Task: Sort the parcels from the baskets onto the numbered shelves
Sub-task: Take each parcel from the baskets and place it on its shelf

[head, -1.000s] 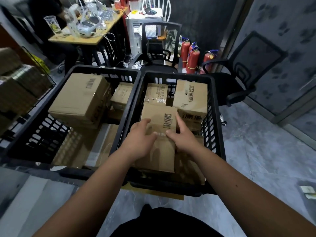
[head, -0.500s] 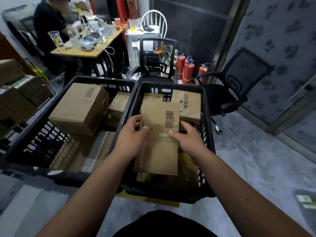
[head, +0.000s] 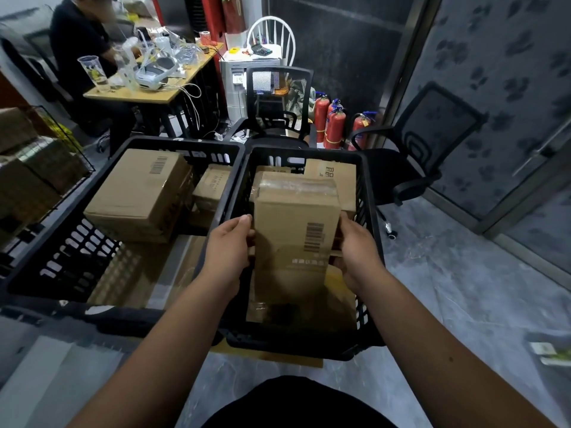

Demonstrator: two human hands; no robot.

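A parcel was being lifted out of the right basket.

The cardboard parcel with a barcode stood tall between both hands, over the right basket. The left hand held its left side and the right hand held its right side, fingers wrapped round the edges. This looked like the picking-up step. Next, the person would likely need to read the label and carry the parcel to the right numbered shelf. More boxes sat under it, and a big box lay in the left basket.
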